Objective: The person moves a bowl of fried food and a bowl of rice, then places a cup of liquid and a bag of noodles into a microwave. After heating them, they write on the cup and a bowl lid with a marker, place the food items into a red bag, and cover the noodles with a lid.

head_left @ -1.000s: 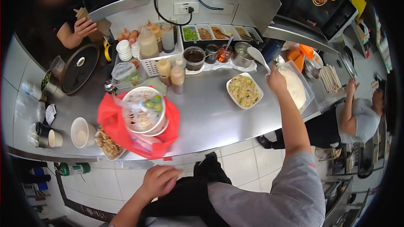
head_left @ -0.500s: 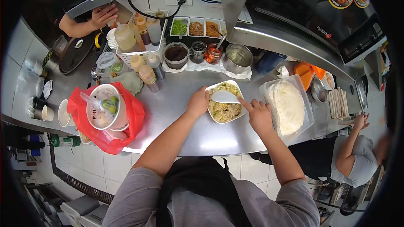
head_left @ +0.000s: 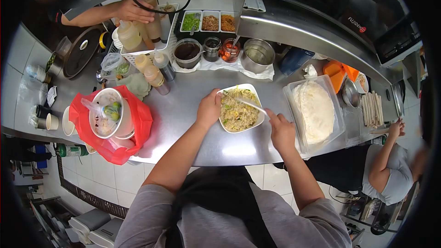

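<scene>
A squarish white bowl (head_left: 261, 118) full of fried rice (head_left: 237, 111) stands on the steel counter in front of me. My left hand (head_left: 210, 107) grips the bowl at its left rim, fingers partly hidden behind it. In my right hand (head_left: 281, 127) is a white rice paddle (head_left: 251, 104), held by the handle with the index finger stretched along it. The paddle is tilted on edge, and its blade meets the top of the rice.
Right of the bowl lies a plastic tub (head_left: 290, 93) of white dough-like sheets. At left stands a red bag (head_left: 138, 131) around a white bucket (head_left: 107, 131). Sauce bottles (head_left: 156, 80), jars and a steel pot (head_left: 258, 56) line the back. Another person's hand (head_left: 135, 10) reaches over the bottle basket.
My right hand has turned the paddle from flat to edge-on over the rice. The other person's hand has moved right to a bottle in the basket. The view has shifted slightly.
</scene>
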Demonstrator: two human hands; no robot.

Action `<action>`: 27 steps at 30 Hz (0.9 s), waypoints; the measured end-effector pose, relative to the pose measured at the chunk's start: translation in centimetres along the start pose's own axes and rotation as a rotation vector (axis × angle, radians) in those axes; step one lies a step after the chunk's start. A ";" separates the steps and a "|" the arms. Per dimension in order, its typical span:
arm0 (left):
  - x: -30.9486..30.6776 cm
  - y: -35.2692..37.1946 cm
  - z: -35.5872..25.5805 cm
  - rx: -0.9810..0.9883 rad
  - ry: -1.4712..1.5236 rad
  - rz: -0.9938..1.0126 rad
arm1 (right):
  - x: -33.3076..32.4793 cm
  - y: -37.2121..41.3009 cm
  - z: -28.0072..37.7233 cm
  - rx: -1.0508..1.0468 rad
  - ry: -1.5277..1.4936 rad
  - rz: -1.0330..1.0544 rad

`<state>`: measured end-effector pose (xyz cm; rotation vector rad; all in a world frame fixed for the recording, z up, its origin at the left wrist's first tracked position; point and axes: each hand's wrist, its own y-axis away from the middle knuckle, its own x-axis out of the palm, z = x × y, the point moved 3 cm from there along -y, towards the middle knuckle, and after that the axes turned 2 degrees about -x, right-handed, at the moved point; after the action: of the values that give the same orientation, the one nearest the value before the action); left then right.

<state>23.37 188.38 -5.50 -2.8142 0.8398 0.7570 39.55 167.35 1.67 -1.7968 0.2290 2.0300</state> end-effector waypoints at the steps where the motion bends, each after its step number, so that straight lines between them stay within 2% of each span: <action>1: -0.3 0.4 0.4 -0.008 -0.002 0.002 | -0.2 -0.1 0.2 -0.025 0.017 -0.033; 3: -0.9 0.8 0.5 0.062 0.045 -0.003 | 0.1 -1.7 0.5 -0.035 0.009 -0.090; 7: -1.6 3.6 0.0 -0.013 0.074 -0.095 | 1.9 0.1 1.8 -0.036 0.145 -0.060; 9: -1.2 6.4 0.4 -0.418 0.453 -0.090 | 2.3 2.3 2.6 0.093 -0.145 0.025; 10: -0.9 7.3 1.4 -0.427 0.451 -0.095 | 2.0 2.9 3.3 0.093 -0.175 0.018; 13: -1.2 8.4 3.0 -0.335 0.284 -0.120 | -0.2 1.5 4.2 0.019 -0.140 0.021; 15: -3.0 7.5 0.9 -0.120 -0.030 -0.068 | -0.3 0.3 3.7 0.002 -0.122 -0.036; 17: -3.5 5.7 -0.5 -0.118 -0.063 -0.036 | -0.4 0.2 3.6 -0.017 -0.099 -0.104; 19: -3.2 3.5 -1.0 0.150 -0.256 -0.038 | 0.0 0.4 3.2 0.008 -0.091 -0.101; 20: -3.3 2.5 -1.0 0.151 -0.253 -0.036 | 0.1 0.6 3.2 0.010 -0.088 -0.100; 22: -3.2 0.4 -1.9 0.449 -0.363 0.060 | 0.3 1.0 3.0 0.059 -0.114 -0.093; 23: -3.2 -1.1 -2.1 0.451 -0.359 0.064 | 0.4 1.0 3.0 0.063 -0.111 -0.092; 25: -2.7 -4.2 -1.9 0.435 -0.071 0.157 | 0.5 0.7 3.0 0.059 -0.033 -0.070; 26: -2.1 -5.3 -1.6 0.347 -0.158 0.364 | 0.5 0.9 2.9 0.060 -0.027 -0.067; 27: -2.3 -5.9 -1.9 0.348 -0.153 0.364 | 0.6 0.9 2.9 0.053 -0.010 -0.045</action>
<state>25.73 194.00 -2.95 -2.2979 1.3297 0.7679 36.46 167.77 1.37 -1.7443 0.2358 1.9831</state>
